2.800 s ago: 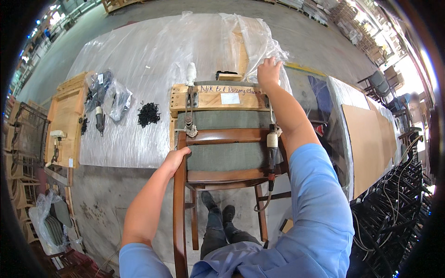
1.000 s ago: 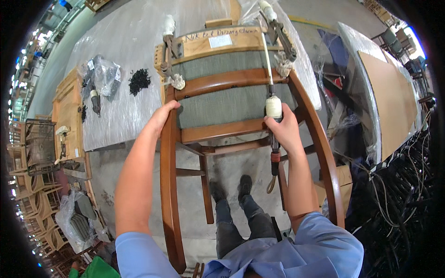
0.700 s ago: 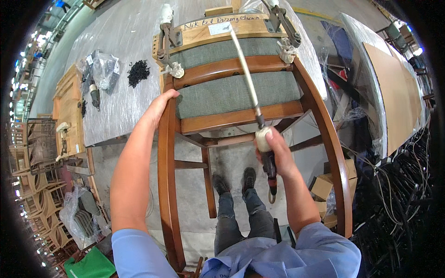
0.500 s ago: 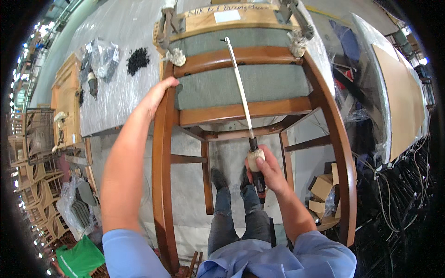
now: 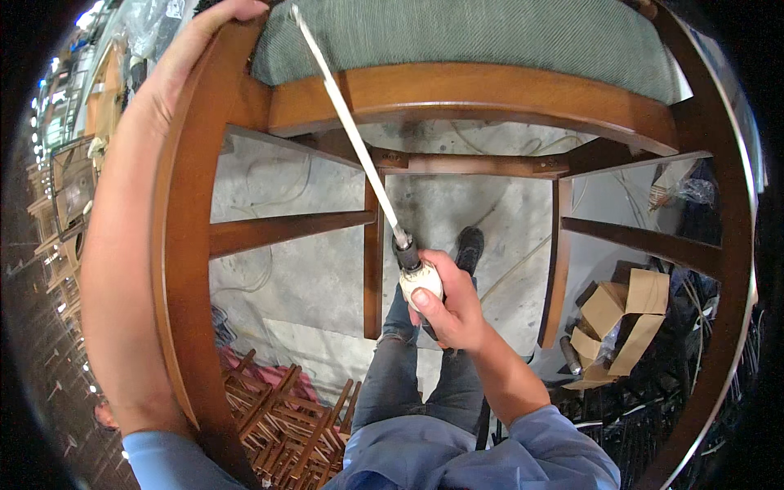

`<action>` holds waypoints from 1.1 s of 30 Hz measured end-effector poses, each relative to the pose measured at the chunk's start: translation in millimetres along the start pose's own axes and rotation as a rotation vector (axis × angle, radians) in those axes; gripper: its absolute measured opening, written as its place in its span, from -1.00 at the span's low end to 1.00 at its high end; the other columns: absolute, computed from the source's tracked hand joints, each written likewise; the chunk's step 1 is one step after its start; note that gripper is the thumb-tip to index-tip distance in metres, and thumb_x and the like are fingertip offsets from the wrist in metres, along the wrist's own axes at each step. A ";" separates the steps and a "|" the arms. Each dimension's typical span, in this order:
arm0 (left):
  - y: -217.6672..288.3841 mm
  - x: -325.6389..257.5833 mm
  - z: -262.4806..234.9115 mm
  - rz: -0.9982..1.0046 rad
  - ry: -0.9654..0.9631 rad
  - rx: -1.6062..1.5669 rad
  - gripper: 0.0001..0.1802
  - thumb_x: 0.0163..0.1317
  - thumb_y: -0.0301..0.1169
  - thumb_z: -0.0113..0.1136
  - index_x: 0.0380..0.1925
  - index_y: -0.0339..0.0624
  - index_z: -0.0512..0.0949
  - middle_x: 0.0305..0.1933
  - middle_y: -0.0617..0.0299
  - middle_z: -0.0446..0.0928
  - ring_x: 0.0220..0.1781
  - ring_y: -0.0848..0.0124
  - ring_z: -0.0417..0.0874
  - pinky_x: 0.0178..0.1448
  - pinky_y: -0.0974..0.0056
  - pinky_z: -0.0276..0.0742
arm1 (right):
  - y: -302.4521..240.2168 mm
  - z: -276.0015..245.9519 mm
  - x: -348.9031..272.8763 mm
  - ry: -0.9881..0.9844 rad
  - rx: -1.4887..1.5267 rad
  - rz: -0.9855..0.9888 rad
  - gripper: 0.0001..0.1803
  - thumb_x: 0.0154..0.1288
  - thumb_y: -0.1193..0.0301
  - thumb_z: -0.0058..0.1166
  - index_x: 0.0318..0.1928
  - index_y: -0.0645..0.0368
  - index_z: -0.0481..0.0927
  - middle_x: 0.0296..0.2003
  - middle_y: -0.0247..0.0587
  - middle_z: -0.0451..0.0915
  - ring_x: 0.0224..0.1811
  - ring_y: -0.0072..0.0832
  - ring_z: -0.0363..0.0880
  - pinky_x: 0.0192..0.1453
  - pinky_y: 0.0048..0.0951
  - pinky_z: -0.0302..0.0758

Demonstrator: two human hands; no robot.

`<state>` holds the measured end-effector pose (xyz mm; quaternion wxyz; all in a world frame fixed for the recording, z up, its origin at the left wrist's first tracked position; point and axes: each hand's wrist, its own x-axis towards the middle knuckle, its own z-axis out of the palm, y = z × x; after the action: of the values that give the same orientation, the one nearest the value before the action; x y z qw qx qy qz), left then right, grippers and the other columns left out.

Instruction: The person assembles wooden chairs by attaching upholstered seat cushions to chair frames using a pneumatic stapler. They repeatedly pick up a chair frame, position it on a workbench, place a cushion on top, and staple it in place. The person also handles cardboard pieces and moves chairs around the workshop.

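A brown wooden chair frame [image 5: 188, 245] with a green padded panel [image 5: 465, 41] fills the middle of the head view. My left hand [image 5: 220, 18] is wrapped round the top of its left post, with part of the hand cut off by the upper edge. In my right hand [image 5: 453, 310] is a power screwdriver [image 5: 423, 286], gripped at its pale body. Its long, thin metal bit [image 5: 347, 126] slants up and left across the front rail. The bit's tip lies over the panel's left end; whether it touches the fabric I cannot tell.
At lower right an open cardboard box [image 5: 645, 302] stands beside dark rods and cables. Several reddish-brown wooden frames [image 5: 286, 425] are stacked at lower left. My shoe [image 5: 469, 249] rests on the grey floor beneath the chair. Clear plastic bags [image 5: 151, 24] show at upper left.
My view has come nearer and lower over the chair, which appears larger. The screwdriver's tip has swung to the left. Both hands keep their grips.
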<state>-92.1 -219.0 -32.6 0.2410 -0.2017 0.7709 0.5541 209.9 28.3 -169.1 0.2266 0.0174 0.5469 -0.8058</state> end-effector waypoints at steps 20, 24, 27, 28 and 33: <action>13.5 6.2 9.5 -0.163 0.144 -0.087 -0.76 0.14 -0.13 0.30 -0.47 -0.04 0.61 -0.56 0.31 0.56 -0.54 0.31 0.54 -0.33 0.14 0.53 | -1.1 29.3 31.0 -0.056 0.066 0.050 -0.56 0.46 0.26 0.17 0.16 0.29 0.43 -0.38 -0.20 0.62 -0.45 -0.48 0.62 -0.31 -0.40 0.53; -11.1 43.5 -61.2 0.323 -0.015 0.304 -0.60 0.41 -0.10 0.17 0.02 -0.16 0.65 -0.03 0.29 0.61 0.05 0.48 0.53 0.20 0.32 0.38 | -2.3 31.3 27.0 -0.079 0.075 0.076 -0.57 0.47 0.26 0.16 0.16 0.29 0.43 -0.40 -0.21 0.61 -0.47 -0.50 0.61 -0.33 -0.42 0.53; -10.6 44.7 -59.5 0.243 -0.038 0.220 -0.51 0.47 -0.08 0.11 0.17 -0.19 0.66 0.21 0.30 0.62 0.28 0.49 0.51 0.46 0.35 0.25 | -2.9 30.4 27.0 -0.066 0.112 0.089 -0.58 0.47 0.28 0.14 0.16 0.29 0.42 -0.41 -0.23 0.60 -0.52 -0.53 0.60 -0.38 -0.43 0.52; -10.4 45.0 -58.6 0.149 -0.062 0.093 -0.51 0.47 -0.07 0.10 0.16 -0.18 0.67 0.22 0.31 0.61 0.30 0.49 0.51 0.48 0.35 0.23 | -2.3 30.5 27.1 -0.059 0.123 0.083 -0.58 0.47 0.29 0.14 0.16 0.29 0.42 -0.41 -0.23 0.60 -0.53 -0.53 0.60 -0.39 -0.43 0.52; -10.2 34.9 -44.6 0.083 -0.053 0.037 -0.50 0.43 -0.04 0.16 0.15 -0.17 0.66 0.18 0.30 0.62 0.25 0.47 0.53 0.38 0.31 0.32 | -3.2 27.7 22.1 -0.062 0.068 0.085 -0.59 0.45 0.32 0.14 0.17 0.28 0.43 -0.41 -0.22 0.60 -0.49 -0.50 0.62 -0.34 -0.42 0.53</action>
<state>-120.8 -266.1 -49.0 0.2419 -0.1505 0.7821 0.5543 194.9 -3.1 -161.2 0.2767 0.0233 0.5108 -0.8136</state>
